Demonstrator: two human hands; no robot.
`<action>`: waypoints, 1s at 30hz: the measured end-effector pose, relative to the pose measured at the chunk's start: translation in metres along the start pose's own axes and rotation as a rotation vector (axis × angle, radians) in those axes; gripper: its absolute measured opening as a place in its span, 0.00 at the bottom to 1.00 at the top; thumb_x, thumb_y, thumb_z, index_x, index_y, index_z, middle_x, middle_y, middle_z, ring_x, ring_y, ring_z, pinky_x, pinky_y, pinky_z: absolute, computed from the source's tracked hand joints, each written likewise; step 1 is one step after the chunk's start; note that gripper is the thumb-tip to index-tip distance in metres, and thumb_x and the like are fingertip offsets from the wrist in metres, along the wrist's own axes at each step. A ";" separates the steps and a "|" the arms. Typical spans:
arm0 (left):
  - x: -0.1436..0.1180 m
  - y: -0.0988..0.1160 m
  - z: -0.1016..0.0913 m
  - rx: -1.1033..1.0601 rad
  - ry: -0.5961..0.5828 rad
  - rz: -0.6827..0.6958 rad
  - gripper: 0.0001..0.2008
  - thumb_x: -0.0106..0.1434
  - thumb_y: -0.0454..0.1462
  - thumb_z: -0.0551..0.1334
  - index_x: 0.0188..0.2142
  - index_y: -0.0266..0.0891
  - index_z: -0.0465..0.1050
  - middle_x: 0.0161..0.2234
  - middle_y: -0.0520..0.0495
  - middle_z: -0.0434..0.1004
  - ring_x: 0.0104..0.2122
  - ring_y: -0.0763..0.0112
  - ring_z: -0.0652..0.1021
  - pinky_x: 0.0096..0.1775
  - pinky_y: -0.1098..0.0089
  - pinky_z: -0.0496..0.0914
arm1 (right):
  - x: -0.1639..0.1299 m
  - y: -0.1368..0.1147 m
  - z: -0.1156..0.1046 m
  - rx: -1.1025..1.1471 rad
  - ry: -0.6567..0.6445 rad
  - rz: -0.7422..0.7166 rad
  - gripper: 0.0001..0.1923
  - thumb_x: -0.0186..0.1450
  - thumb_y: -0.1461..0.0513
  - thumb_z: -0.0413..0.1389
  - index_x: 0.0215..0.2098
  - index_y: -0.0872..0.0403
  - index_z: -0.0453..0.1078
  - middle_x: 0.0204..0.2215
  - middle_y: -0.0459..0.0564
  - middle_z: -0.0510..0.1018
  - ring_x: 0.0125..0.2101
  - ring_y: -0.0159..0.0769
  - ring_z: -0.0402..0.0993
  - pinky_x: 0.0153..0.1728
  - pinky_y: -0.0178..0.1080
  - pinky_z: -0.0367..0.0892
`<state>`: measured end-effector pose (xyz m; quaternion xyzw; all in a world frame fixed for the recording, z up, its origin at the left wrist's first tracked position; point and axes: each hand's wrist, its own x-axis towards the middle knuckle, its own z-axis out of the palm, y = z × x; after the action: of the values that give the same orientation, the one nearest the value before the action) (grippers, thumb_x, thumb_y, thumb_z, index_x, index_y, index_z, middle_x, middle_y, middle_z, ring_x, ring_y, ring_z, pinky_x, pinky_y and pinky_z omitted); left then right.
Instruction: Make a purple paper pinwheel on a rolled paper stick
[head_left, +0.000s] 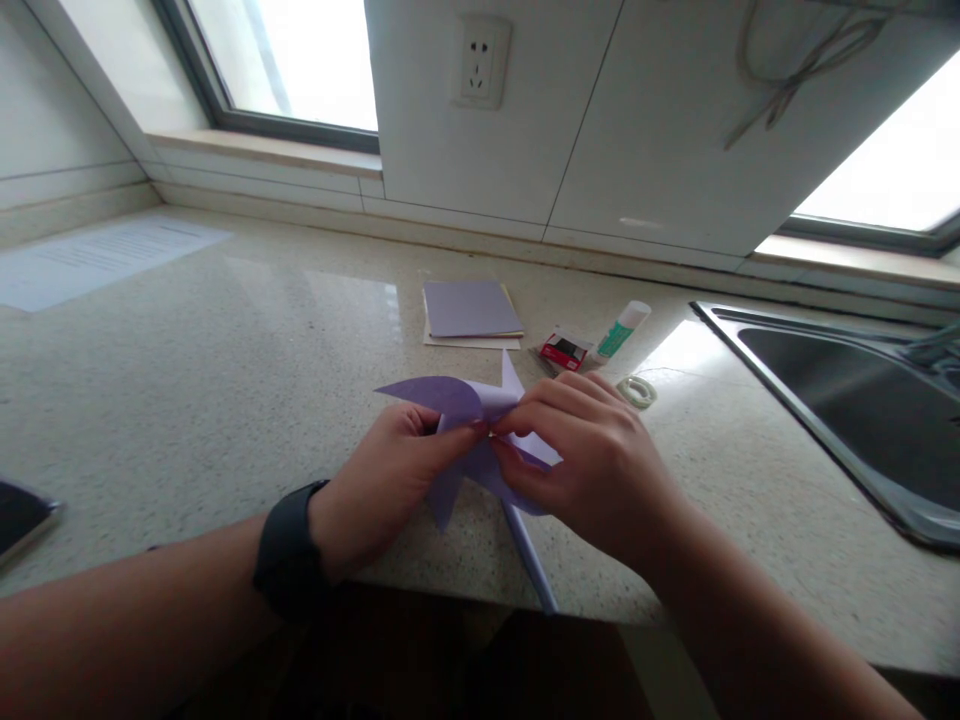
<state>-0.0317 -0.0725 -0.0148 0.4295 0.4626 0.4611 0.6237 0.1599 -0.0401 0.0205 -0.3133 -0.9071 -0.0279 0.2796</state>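
A purple paper pinwheel [450,400] with curved, pointed blades is between my hands, just above the counter's front edge. My left hand [397,470], a dark watch band on its wrist, grips it from the left with the thumb pressed near its centre. My right hand [592,450] pinches thumb and fingertips together at that same centre. Something small and pale shows between these fingertips, too small to name. Below the blades a thin purple stick [531,560] slants toward the counter edge; whether it is joined to the pinwheel is hidden.
Beyond my hands are a stack of square paper [472,308], a small red and black box [564,349], a glue stick [624,331] and a roll of tape [637,392]. A sink [795,400] is at right, a printed sheet [105,258] at far left.
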 end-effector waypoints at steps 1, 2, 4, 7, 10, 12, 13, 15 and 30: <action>0.000 0.001 0.000 0.003 0.006 0.002 0.11 0.60 0.43 0.71 0.32 0.36 0.81 0.31 0.49 0.80 0.31 0.70 0.74 0.35 0.71 0.65 | 0.000 0.000 0.000 0.028 -0.015 0.025 0.02 0.64 0.64 0.61 0.32 0.52 0.76 0.30 0.47 0.80 0.34 0.39 0.72 0.41 0.43 0.62; -0.001 0.001 0.000 0.012 0.010 0.006 0.11 0.60 0.43 0.71 0.32 0.36 0.81 0.31 0.49 0.80 0.32 0.69 0.75 0.36 0.70 0.66 | 0.000 0.000 -0.001 0.046 -0.028 0.043 0.01 0.63 0.64 0.62 0.33 0.52 0.76 0.31 0.46 0.80 0.34 0.39 0.72 0.41 0.43 0.63; -0.001 0.001 0.000 0.042 0.014 0.015 0.11 0.60 0.43 0.70 0.32 0.36 0.81 0.31 0.48 0.80 0.32 0.68 0.75 0.36 0.69 0.66 | 0.000 -0.001 -0.001 0.039 -0.044 0.049 0.01 0.64 0.63 0.63 0.34 0.52 0.76 0.32 0.47 0.80 0.35 0.40 0.72 0.42 0.44 0.63; -0.001 0.000 -0.002 0.059 0.004 0.029 0.10 0.61 0.42 0.70 0.32 0.36 0.81 0.32 0.48 0.80 0.31 0.69 0.74 0.34 0.70 0.66 | 0.000 -0.002 -0.002 -0.029 -0.045 0.022 0.04 0.65 0.61 0.62 0.33 0.52 0.76 0.32 0.48 0.80 0.34 0.41 0.71 0.43 0.45 0.62; 0.000 -0.002 -0.002 0.055 -0.001 0.035 0.11 0.62 0.43 0.69 0.32 0.37 0.81 0.32 0.48 0.80 0.32 0.70 0.74 0.34 0.70 0.66 | 0.001 -0.004 -0.003 -0.053 -0.054 0.019 0.05 0.66 0.61 0.62 0.31 0.52 0.76 0.30 0.48 0.80 0.33 0.41 0.70 0.42 0.45 0.61; 0.000 -0.002 -0.002 0.049 -0.002 0.034 0.12 0.62 0.44 0.69 0.31 0.37 0.80 0.32 0.48 0.80 0.34 0.68 0.75 0.37 0.69 0.67 | 0.002 -0.005 -0.003 -0.032 -0.065 0.049 0.04 0.64 0.61 0.64 0.32 0.51 0.77 0.29 0.47 0.80 0.33 0.41 0.70 0.41 0.45 0.61; -0.001 -0.002 -0.002 0.044 -0.003 0.031 0.12 0.61 0.44 0.70 0.31 0.36 0.80 0.32 0.48 0.80 0.34 0.68 0.75 0.38 0.69 0.67 | 0.002 -0.005 -0.003 -0.015 -0.071 0.070 0.03 0.63 0.61 0.64 0.31 0.51 0.77 0.29 0.46 0.80 0.33 0.41 0.71 0.41 0.45 0.61; -0.002 -0.001 -0.001 0.036 0.000 0.013 0.13 0.60 0.45 0.71 0.32 0.36 0.81 0.31 0.48 0.80 0.33 0.68 0.75 0.37 0.69 0.67 | 0.003 -0.006 -0.002 0.013 -0.074 0.108 0.03 0.61 0.63 0.66 0.30 0.51 0.77 0.28 0.45 0.79 0.33 0.40 0.71 0.41 0.44 0.61; -0.003 0.002 0.003 0.070 0.008 0.110 0.10 0.60 0.43 0.70 0.35 0.38 0.84 0.31 0.48 0.83 0.35 0.64 0.78 0.39 0.67 0.70 | 0.004 -0.007 0.002 0.348 -0.155 0.456 0.02 0.60 0.64 0.63 0.29 0.51 0.77 0.28 0.46 0.79 0.30 0.37 0.74 0.33 0.40 0.64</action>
<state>-0.0299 -0.0754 -0.0120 0.4741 0.4567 0.4800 0.5799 0.1528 -0.0430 0.0216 -0.4576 -0.8231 0.2157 0.2582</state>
